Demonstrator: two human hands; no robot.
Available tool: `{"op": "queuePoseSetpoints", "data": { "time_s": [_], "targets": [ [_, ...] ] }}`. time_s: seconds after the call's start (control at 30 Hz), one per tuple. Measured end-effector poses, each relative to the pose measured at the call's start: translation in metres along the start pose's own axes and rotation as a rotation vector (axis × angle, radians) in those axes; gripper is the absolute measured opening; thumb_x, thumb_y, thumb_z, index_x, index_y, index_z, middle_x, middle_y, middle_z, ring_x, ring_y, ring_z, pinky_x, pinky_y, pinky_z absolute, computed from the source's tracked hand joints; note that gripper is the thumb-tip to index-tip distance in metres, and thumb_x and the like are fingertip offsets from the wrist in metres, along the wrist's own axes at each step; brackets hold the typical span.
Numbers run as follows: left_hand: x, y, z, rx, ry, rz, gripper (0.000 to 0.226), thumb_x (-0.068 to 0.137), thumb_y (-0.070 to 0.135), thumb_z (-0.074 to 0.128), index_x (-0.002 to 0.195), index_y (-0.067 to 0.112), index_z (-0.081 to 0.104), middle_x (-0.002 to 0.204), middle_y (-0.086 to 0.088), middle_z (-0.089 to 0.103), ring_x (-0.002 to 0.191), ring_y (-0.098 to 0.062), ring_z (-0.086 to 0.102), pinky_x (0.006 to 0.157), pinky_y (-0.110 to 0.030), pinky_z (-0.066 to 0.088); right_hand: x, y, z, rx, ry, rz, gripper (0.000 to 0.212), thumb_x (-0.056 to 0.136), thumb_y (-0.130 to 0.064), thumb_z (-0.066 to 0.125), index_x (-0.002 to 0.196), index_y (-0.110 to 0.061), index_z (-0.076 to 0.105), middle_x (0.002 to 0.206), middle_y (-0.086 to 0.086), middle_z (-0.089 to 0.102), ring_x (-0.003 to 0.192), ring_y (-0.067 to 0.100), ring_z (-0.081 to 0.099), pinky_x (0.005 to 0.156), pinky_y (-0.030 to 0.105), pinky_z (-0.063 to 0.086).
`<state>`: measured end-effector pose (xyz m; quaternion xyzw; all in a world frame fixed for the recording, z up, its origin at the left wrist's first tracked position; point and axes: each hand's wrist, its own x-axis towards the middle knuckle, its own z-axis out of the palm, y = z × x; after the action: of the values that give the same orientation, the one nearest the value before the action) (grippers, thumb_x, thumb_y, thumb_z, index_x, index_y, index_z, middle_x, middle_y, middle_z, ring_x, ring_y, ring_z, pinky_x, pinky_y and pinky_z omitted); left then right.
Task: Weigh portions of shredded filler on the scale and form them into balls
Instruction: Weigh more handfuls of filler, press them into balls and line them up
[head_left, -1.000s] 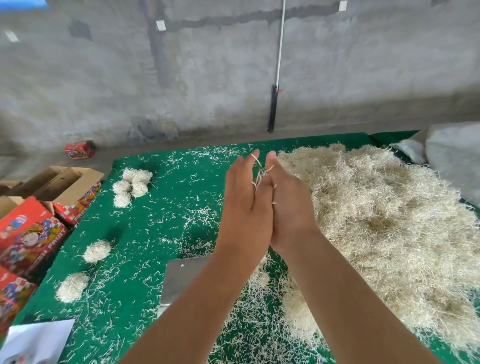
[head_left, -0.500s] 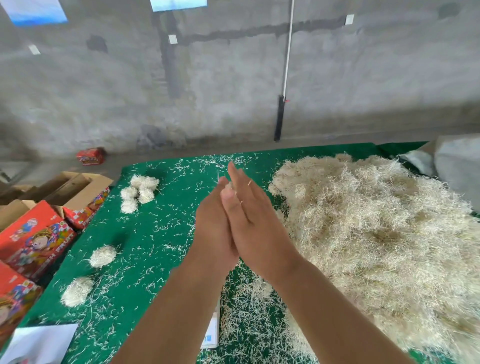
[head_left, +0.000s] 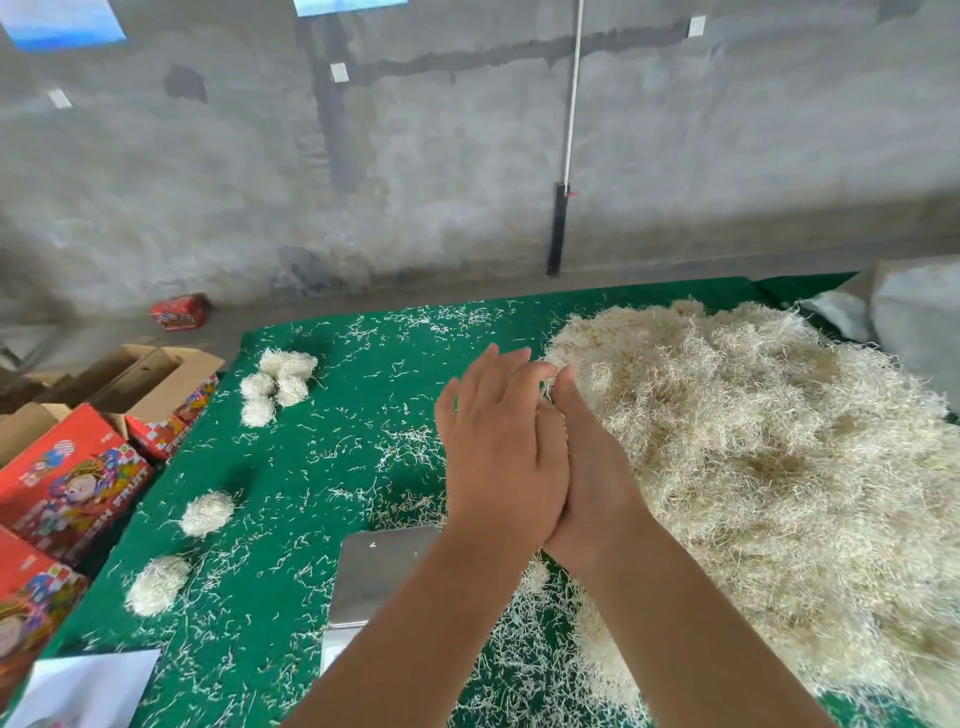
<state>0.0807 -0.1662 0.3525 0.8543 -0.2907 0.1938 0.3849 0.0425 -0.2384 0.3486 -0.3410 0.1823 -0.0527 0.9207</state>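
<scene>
Palms pressed flat together, left hand (head_left: 498, 447) against right hand (head_left: 587, 467), fingers straight, wisp of shredded filler (head_left: 549, 387) peeking out between, above scale (head_left: 382, 571). Probably featherlight, springy, shedding strands; best cupped whole from big pile (head_left: 753, 457) at right.

1. In the middle of the frame, the left hand (head_left: 501, 452) and the right hand (head_left: 587, 467) press flat against each other, palm to palm, with straight fingers.
2. A little bit of pale shredded filler (head_left: 551, 383) peeks out between the fingertips.
3. A big fluffy pile of pale straw-like filler (head_left: 769, 467) fills the right side, on the green cloth table (head_left: 311, 467).
4. Small white fluffy balls (head_left: 278, 384) sit at upper left of the cloth; two more lie lower left.
5. A shiny silver scale (head_left: 379, 571) sits under the left arm.
6. Red picture boxes (head_left: 67, 483) stand at the left edge.
</scene>
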Motion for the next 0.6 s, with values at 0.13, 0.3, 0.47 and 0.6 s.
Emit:
{"op": "queuePoseSetpoints", "data": {
  "time_s": [0.13,0.3,0.47,0.6],
  "targets": [
    [-0.005,0.004,0.007,-0.072,-0.075,-0.049,0.043,0.105,0.043,0.027,0.136,0.033,0.055,0.157,0.009,0.044,0.15,-0.011,0.031,0.124,-0.047,0.025,0.005,-0.012,0.0,-0.446,0.216,-0.182,0.056,0.105,-0.059,0.049,0.085,-0.019,0.083,0.085,0.001,0.08,0.084,0.02,0.079,0.075,0.036,0.063],
    [-0.019,0.003,0.011,-0.45,-0.119,-0.122,0.055,0.107,0.067,0.022,0.156,0.046,0.033,0.163,0.025,0.029,0.151,0.006,0.023,0.126,-0.04,0.026,0.018,-0.02,-0.004,-0.533,0.225,-0.429,0.027,0.11,-0.033,0.051,0.093,-0.022,0.067,0.064,-0.019,0.072,0.057,-0.004,0.068,0.048,0.013,0.051],
    [-0.017,-0.02,0.011,-0.069,-0.116,0.119,0.059,0.11,0.06,0.018,0.162,0.034,0.024,0.168,0.016,0.023,0.158,-0.002,0.008,0.128,-0.04,0.011,0.023,-0.031,0.008,-0.148,0.061,-0.01,0.083,0.097,-0.076,0.042,0.123,-0.004,0.073,0.125,0.023,0.073,0.107,0.031,0.076,0.084,0.036,0.064],
    [-0.002,-0.042,0.008,-0.074,0.009,0.043,0.041,0.112,0.047,0.025,0.124,0.02,0.054,0.121,0.005,0.055,0.116,-0.017,0.05,0.109,-0.051,0.041,0.02,-0.008,0.014,-0.127,-0.041,0.045,0.079,0.098,-0.071,0.047,0.128,-0.001,0.07,0.123,0.02,0.074,0.114,0.031,0.073,0.103,0.045,0.057]
  ]
}}
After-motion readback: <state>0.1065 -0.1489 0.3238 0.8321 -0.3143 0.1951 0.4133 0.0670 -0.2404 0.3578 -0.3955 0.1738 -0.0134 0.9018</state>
